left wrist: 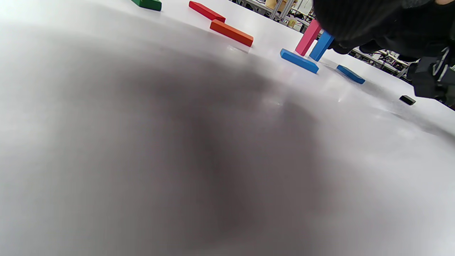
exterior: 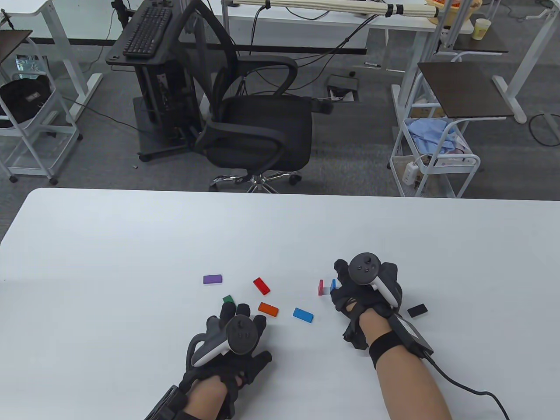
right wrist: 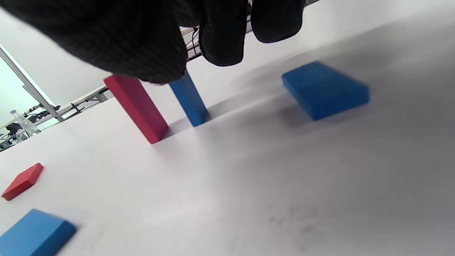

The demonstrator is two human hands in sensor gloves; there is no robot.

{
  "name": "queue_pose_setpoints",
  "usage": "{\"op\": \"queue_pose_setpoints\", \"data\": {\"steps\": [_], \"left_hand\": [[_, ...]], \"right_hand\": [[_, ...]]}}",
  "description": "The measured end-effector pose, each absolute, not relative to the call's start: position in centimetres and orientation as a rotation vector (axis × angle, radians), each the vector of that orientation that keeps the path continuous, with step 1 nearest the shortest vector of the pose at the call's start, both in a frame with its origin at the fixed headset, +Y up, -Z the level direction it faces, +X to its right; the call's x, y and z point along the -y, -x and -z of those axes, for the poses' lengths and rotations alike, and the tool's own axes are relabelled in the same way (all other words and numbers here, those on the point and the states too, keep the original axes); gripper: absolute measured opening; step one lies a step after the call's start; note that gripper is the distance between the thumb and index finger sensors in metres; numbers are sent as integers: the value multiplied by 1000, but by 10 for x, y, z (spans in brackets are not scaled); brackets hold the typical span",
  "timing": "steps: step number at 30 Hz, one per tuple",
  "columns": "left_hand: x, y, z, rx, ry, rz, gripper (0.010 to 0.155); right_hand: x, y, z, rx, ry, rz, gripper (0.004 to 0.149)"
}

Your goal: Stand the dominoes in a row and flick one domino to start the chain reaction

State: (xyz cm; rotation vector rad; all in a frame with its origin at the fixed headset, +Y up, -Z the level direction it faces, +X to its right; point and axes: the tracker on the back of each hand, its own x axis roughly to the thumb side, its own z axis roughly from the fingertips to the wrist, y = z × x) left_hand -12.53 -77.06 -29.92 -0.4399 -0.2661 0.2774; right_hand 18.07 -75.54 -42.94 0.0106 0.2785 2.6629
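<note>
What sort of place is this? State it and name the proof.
Probably an office or lab workspace: a black office chair, a keyboard on a stand and white wheeled carts surround the white table with the dominoes.

Right hand covers the tops of the pink domino and standing blue domino; its grip can't be read. Green domino, at the left hand's twelve o'clock, sits half hidden.

White table; dominoes purple, green, red, orange, blue, pink, black; black gloves.
</note>
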Motion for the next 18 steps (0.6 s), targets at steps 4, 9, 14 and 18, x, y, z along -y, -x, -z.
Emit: {"op": "queue_pose_setpoints", "data": {"steps": [4, 9, 14, 18], "left_hand": [[771, 125, 299, 269, 438, -275, 79], [771, 124, 299, 271, 433, -271, 79], [771, 124, 299, 274, 433, -271, 79], [771, 124, 299, 274, 431, -270, 79]], "right_hand": [[742, -192, 427, -255, 18, -2664, 71], [731, -208, 422, -225, 84, -2678, 72], [733, -219, 419, -278, 159, -2694, 72], [740, -221, 418, -327, 216, -2739, 72]]}}
